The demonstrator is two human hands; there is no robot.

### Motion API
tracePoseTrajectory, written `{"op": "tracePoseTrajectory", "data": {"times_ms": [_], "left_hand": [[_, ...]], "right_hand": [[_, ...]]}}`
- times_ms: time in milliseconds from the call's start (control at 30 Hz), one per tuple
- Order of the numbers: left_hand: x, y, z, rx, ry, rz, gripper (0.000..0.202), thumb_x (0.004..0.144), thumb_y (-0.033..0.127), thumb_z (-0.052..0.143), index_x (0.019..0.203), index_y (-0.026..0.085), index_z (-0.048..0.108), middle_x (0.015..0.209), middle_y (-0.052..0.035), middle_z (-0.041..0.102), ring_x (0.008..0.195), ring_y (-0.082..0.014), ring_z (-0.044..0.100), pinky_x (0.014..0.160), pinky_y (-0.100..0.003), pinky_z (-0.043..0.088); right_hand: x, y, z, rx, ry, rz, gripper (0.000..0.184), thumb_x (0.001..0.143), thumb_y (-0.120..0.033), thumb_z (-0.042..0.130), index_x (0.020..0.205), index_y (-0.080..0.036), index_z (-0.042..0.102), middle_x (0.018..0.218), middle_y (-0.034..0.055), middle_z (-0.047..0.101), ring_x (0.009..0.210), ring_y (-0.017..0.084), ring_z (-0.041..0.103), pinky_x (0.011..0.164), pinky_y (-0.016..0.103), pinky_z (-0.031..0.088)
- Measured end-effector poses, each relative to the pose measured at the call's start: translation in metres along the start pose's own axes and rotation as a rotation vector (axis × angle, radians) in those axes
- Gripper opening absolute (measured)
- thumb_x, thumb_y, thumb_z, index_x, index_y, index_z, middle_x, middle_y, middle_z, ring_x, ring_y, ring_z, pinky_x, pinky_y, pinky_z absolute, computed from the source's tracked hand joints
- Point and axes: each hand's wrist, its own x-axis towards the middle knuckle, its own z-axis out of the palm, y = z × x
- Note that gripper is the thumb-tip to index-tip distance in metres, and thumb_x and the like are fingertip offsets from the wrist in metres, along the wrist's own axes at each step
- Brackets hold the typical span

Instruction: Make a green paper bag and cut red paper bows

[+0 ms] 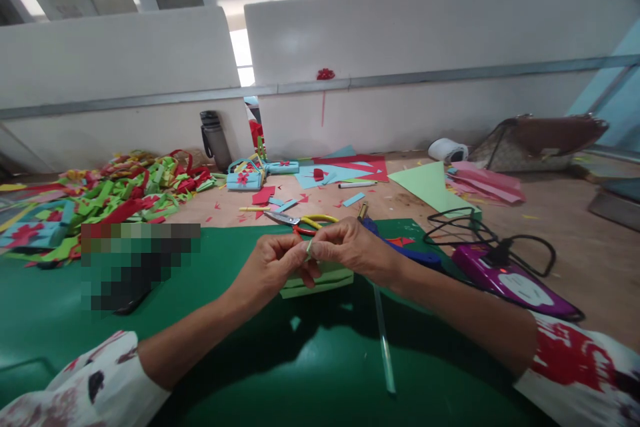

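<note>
My left hand [280, 260] and my right hand [350, 247] meet over the green mat [240, 360], fingertips pinched together. Between them they hold a small pale green strip [309, 251]. Directly beneath the fingers sits a folded light green piece [320, 282], partly hidden by my hands; its full shape cannot be made out. Just beyond lie scissors [287, 218] with yellow and red handles. A blue glue gun [405, 253] rests partly behind my right forearm, with a clear glue stick [384, 340] reaching toward me.
Colourful scraps [145, 187] pile up at left, near small blue decorated bags [245, 178] and a grey bottle [215, 140]. A purple power strip [515, 280] with a black cable lies right. Behind are coloured sheets [375, 167], a marker [357, 185] and a brown handbag [540, 140].
</note>
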Motion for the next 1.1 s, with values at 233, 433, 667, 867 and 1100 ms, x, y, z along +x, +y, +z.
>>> {"op": "tracePoseTrajectory", "data": {"times_ms": [233, 433, 667, 867, 1100], "left_hand": [[0.002, -0.001, 0.001, 0.001, -0.032, 0.001, 0.027, 0.076, 0.036, 0.059, 0.066, 0.011, 0.061, 0.064, -0.0047, 0.064, 0.054, -0.0111, 0.057, 0.057, -0.025, 0.047], [0.001, -0.001, 0.0, 0.014, -0.069, -0.001, 0.025, 0.077, 0.034, 0.06, 0.07, 0.01, 0.062, 0.066, -0.0045, 0.063, 0.056, -0.0114, 0.057, 0.058, -0.025, 0.048], [0.001, 0.0, -0.003, 0.049, -0.11, 0.002, 0.025, 0.079, 0.034, 0.06, 0.072, 0.011, 0.064, 0.069, -0.0045, 0.064, 0.059, -0.0121, 0.058, 0.061, -0.025, 0.047], [-0.001, -0.005, -0.006, 0.028, -0.102, 0.008, 0.028, 0.086, 0.034, 0.051, 0.072, 0.011, 0.062, 0.073, -0.0051, 0.065, 0.061, -0.0118, 0.059, 0.065, -0.025, 0.047], [-0.003, -0.008, -0.006, -0.034, -0.014, 0.048, 0.018, 0.081, 0.03, 0.059, 0.078, 0.013, 0.057, 0.071, -0.0036, 0.066, 0.059, -0.0115, 0.059, 0.062, -0.025, 0.048]], "right_hand": [[0.001, 0.0, 0.005, -0.128, 0.219, -0.231, 0.015, 0.071, -0.031, 0.071, 0.078, -0.019, 0.07, 0.081, 0.0017, 0.063, 0.08, 0.016, 0.06, 0.075, 0.033, 0.048], [-0.001, -0.003, 0.003, -0.302, 0.181, -0.325, 0.01, 0.075, -0.015, 0.067, 0.066, -0.017, 0.062, 0.075, -0.0005, 0.059, 0.079, 0.015, 0.057, 0.077, 0.032, 0.045], [-0.003, -0.004, 0.004, -0.366, 0.117, -0.291, 0.015, 0.081, -0.014, 0.056, 0.066, -0.017, 0.055, 0.075, -0.0004, 0.055, 0.075, 0.014, 0.053, 0.073, 0.03, 0.043], [-0.008, -0.012, -0.005, -0.294, 0.35, -0.163, 0.016, 0.088, -0.031, 0.048, 0.089, -0.017, 0.057, 0.084, 0.0016, 0.058, 0.075, 0.013, 0.056, 0.068, 0.026, 0.045], [-0.037, -0.007, -0.038, -0.693, 0.095, 0.119, 0.07, 0.062, -0.018, 0.074, 0.126, -0.02, 0.046, 0.099, 0.0033, 0.065, 0.089, 0.02, 0.058, 0.075, 0.028, 0.044]]}}
